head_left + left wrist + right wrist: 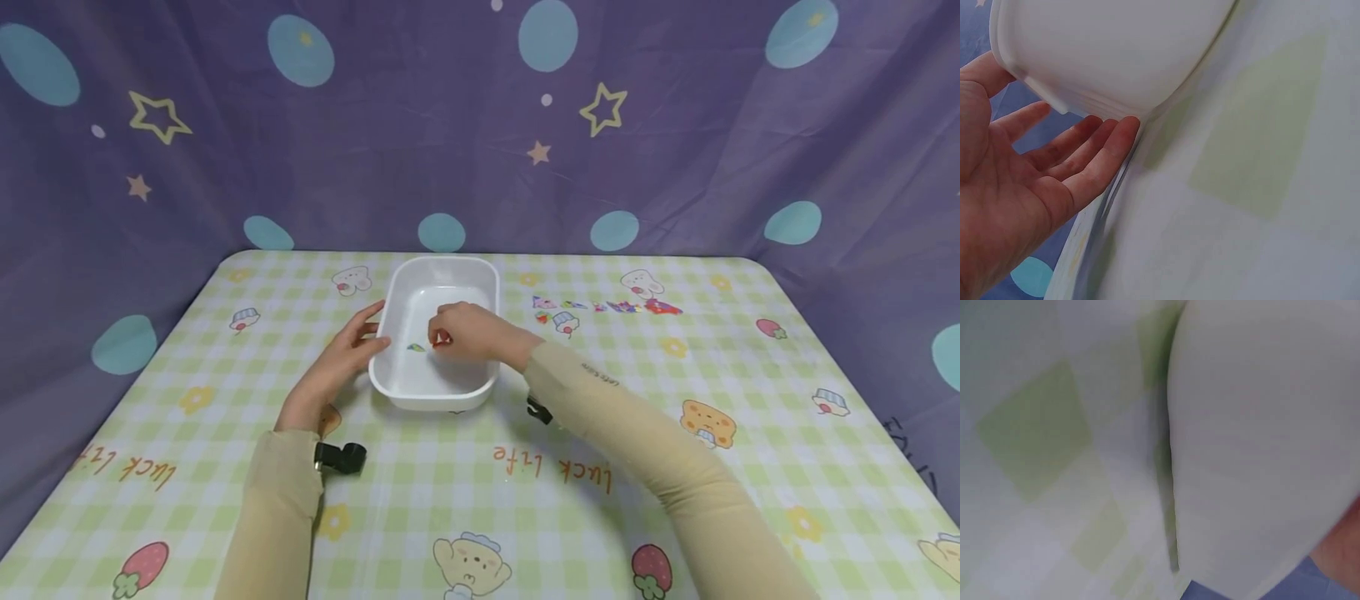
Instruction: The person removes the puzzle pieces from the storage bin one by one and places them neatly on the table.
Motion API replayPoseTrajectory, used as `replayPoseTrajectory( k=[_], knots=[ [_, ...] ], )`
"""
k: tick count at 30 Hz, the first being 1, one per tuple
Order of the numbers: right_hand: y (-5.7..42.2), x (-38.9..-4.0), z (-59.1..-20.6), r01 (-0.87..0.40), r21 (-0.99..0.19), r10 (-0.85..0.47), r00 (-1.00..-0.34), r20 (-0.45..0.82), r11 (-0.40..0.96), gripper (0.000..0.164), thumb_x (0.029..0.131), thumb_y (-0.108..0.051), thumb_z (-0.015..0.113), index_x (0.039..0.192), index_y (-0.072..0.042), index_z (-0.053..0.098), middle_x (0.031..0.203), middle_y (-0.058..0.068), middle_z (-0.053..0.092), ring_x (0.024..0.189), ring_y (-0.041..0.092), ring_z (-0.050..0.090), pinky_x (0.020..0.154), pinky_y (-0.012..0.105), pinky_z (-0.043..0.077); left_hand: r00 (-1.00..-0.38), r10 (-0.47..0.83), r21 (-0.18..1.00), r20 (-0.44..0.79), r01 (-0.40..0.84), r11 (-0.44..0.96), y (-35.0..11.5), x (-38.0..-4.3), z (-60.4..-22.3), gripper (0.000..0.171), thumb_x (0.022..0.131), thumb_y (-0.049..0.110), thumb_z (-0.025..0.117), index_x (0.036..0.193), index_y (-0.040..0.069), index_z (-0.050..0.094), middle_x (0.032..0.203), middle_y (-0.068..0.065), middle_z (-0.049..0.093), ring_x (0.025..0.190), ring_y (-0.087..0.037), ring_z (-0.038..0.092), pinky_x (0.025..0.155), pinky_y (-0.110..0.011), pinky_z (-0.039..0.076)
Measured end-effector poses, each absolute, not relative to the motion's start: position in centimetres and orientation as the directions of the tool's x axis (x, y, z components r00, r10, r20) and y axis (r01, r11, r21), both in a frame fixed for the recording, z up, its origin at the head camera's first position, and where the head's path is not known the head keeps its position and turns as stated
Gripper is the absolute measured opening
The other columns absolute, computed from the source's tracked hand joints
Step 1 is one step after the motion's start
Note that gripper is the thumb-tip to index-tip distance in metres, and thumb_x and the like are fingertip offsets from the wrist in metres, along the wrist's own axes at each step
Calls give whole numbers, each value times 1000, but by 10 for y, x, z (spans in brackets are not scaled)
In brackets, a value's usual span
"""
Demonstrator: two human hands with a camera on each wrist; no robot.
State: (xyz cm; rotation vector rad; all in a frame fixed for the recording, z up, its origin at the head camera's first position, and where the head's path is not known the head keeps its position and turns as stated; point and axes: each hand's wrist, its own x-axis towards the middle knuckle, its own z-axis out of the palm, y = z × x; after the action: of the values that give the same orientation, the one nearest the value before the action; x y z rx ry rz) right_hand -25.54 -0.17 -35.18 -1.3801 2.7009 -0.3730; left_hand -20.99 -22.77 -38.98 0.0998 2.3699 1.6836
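Observation:
A white rectangular tub (pixel 435 400) stands on the checked tablecloth. My left hand (pixel 342 354) holds it at its left side, thumb over the rim and fingers along the outer wall; the left wrist view shows the fingertips (pixel 1125 128) against the lower wall. Reaching over the tub's right rim, my right hand (pixel 468 331) pinches a small red piece (pixel 444 337), mostly hidden by the fingers. A small green and yellow flat piece (pixel 416 347) lies on the tub floor beside those fingers. In the right wrist view the tub wall hides most of the right hand.
A row of small flat colourful pieces (pixel 624 307) lies right of the tub, with a red one (pixel 663 307) at its right end. The tablecloth (pixel 405 517) carries printed pictures and lettering. Behind the table hangs a purple curtain (pixel 420 125).

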Motion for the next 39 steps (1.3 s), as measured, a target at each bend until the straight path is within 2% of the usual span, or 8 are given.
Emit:
replayPoseTrajectory(
  k=[10, 17, 22, 31, 34, 39],
  knots=[
    [22, -262, -343, -762, -339, -776, -618, 127, 552, 10, 85, -16, 61, 91, -12, 67, 85, 1, 57, 75, 9, 54, 69, 18, 44, -969, 185, 936, -163, -93, 338, -228, -209, -389, 64, 92, 27, 52, 145, 34, 16, 139, -16, 33, 120, -33, 40, 93, -43, 42],
    [45, -264, -335, -747, -372, -744, -642, 186, 551, 11, 85, -14, 61, 93, -8, 67, 88, 4, 59, 78, 11, 59, 70, 18, 48, -971, 197, 945, -138, -69, 320, -228, -208, -391, 67, 91, 26, 54, 146, 28, 17, 138, -19, 33, 117, -34, 43, 87, -36, 47],
    [62, -270, -332, -731, -371, -706, -670, 230, 573, 13, 85, -13, 61, 95, -7, 67, 88, 4, 60, 78, 13, 60, 70, 21, 48, -971, 194, 944, -138, -70, 322, -228, -209, -391, 66, 91, 26, 54, 146, 29, 18, 138, -18, 34, 118, -33, 42, 87, -37, 46],
    [93, -278, -335, -666, -367, -633, -741, 224, 649, 16, 85, -14, 61, 98, -8, 68, 86, 5, 60, 78, 16, 58, 72, 27, 48, -969, 199, 947, -145, -78, 312, -227, -209, -390, 66, 91, 25, 53, 146, 29, 17, 138, -18, 33, 119, -34, 41, 87, -35, 46],
    [104, -280, -340, -642, -376, -616, -761, 206, 668, 15, 86, -15, 61, 98, -9, 67, 88, 5, 59, 74, 15, 59, 71, 27, 48, -968, 201, 946, -153, -84, 314, -226, -208, -389, 65, 92, 25, 53, 146, 31, 17, 139, -17, 33, 119, -33, 41, 88, -35, 45],
    [120, -286, -347, -609, -380, -585, -788, 189, 697, 14, 86, -14, 61, 98, -9, 66, 91, 6, 59, 78, 17, 60, 73, 30, 49, -967, 199, 942, -161, -90, 324, -226, -208, -388, 64, 93, 25, 52, 145, 33, 17, 139, -16, 32, 119, -31, 40, 88, -36, 44]
  ],
)
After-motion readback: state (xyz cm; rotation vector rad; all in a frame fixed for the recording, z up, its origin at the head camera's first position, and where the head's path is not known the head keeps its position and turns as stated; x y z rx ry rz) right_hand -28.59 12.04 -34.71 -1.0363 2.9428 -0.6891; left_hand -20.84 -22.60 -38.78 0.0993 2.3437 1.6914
